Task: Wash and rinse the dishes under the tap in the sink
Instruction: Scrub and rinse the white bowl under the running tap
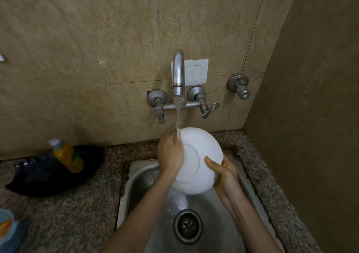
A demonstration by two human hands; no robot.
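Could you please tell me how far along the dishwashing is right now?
Done: no finished dishes are in view, so I cannot tell. In hand: a white plate, underside up, is held over the sink by the left hand and right hand, with water from the tap hitting its upper rim. Left: finishing this rinse and setting the plate aside; no other dishes lie in the sink's visible part.

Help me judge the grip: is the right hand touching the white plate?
Touching. The head view shows the right hand gripping the white plate, its thumb pressed on the plate's upturned underside near the rim.
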